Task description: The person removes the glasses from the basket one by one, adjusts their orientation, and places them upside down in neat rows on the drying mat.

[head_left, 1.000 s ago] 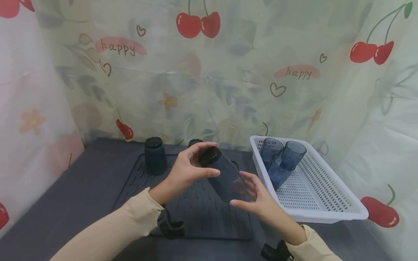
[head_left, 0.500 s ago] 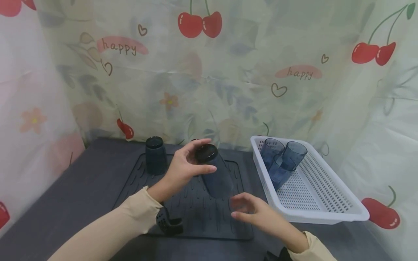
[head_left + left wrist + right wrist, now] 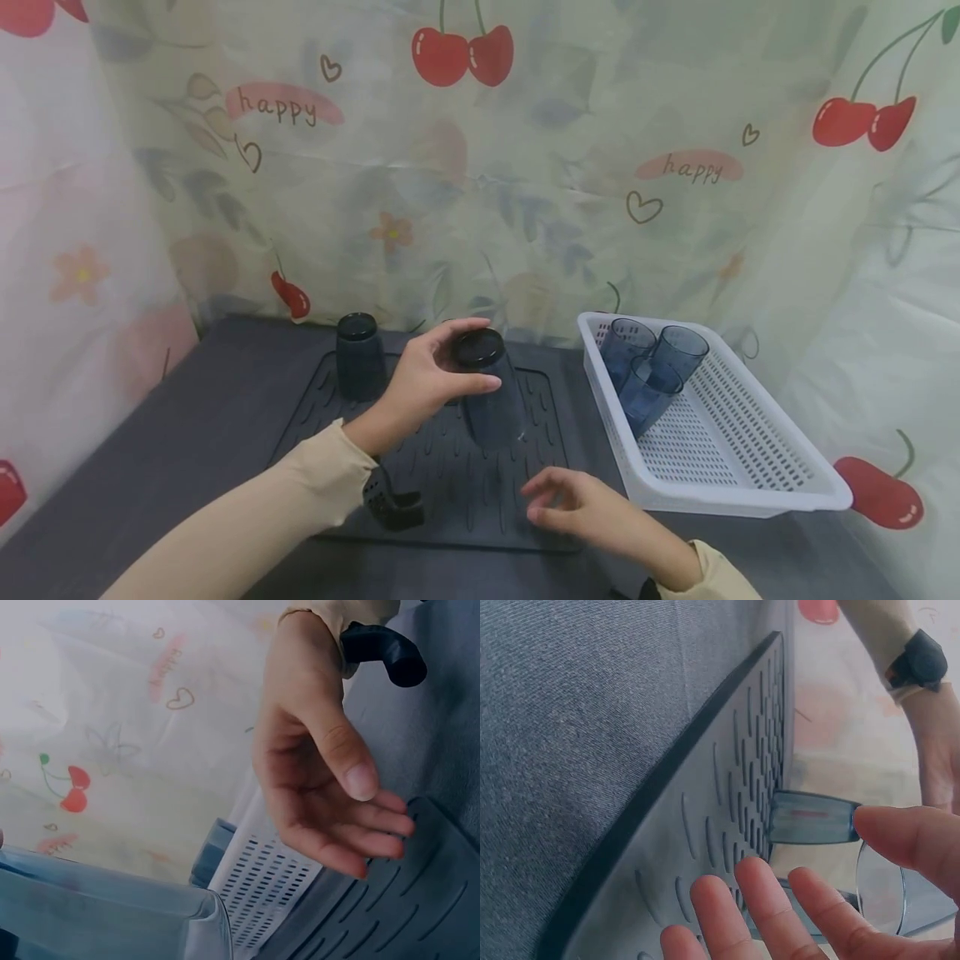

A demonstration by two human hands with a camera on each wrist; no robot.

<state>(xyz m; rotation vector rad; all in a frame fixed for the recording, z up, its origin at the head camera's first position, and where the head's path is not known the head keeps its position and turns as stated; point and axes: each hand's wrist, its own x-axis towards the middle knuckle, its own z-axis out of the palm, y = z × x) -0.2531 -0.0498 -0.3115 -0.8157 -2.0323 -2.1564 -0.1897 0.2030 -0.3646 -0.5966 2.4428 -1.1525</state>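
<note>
My left hand point(image 3: 423, 379) grips a blue-tinted drinking glass point(image 3: 495, 412) near its dark base. The glass is upside down and slightly tilted, its mouth low over the black ribbed draining mat point(image 3: 442, 521). In the left wrist view the clear wall of the held glass point(image 3: 112, 911) shows at the lower left. My right hand point(image 3: 585, 508) holds nothing; its fingers are loosely bent above the mat's right front part. Another upturned glass point(image 3: 360, 362) stands at the mat's back left. A further glass point(image 3: 799, 900) on the mat is mostly hidden behind my left hand in the head view.
At the right stands a white perforated plastic basket point(image 3: 750, 492). Three blue glasses point(image 3: 648, 396) lean together at its left end, mouths up. A dark grey cloth point(image 3: 180, 467) covers the table. A cherry-printed curtain point(image 3: 480, 192) hangs behind and along both sides.
My right hand has let go of the glass and drawn down toward the front. The glass, still in my left hand, has swung from a strong tilt to nearly upright, base up.
</note>
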